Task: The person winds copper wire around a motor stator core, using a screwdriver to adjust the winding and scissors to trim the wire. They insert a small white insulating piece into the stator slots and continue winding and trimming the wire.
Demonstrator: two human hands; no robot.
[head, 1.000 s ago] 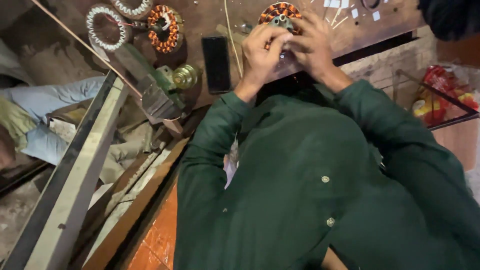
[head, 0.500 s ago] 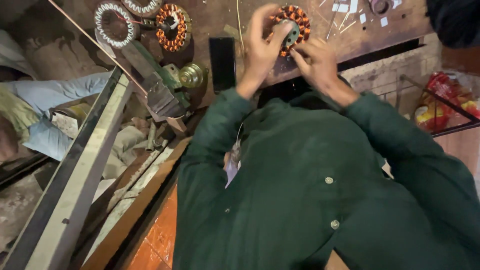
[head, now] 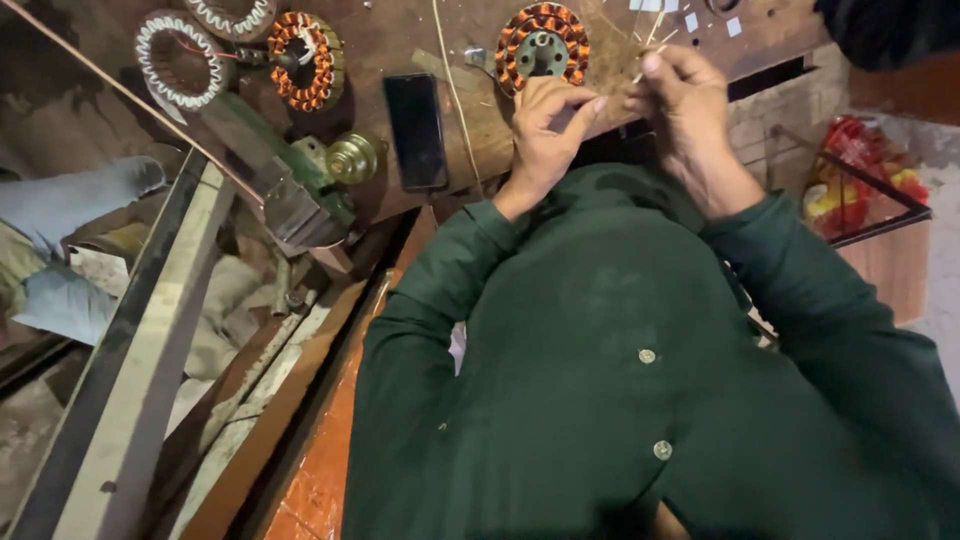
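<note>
**Fine strip work at the bench edge**

While both hands meet at the near edge of the worn brown workbench (head: 400, 40), the left hand (head: 545, 125) has its fingers curled and pressed together, thumb and forefinger pinching what looks like a thin pale strip (head: 650, 55); the right hand (head: 685, 100) closes its fingertips on the same strip from the other side. Whether it is paper or a sliver of wood I cannot tell. Just beyond the left hand's knuckles lies the round stator wound with orange copper coils around a green hub (head: 541, 48), apart from both hands. A black phone (head: 416, 130) lies face up further left, near a brass-coloured round fitting (head: 352, 157) and a green bench vise (head: 290, 190).

Doing this well probably means keeping the pinch close to the strip's end, so it stays straight, and working near the stator rather than over the bench edge, where a dropped piece would be lost.
</note>
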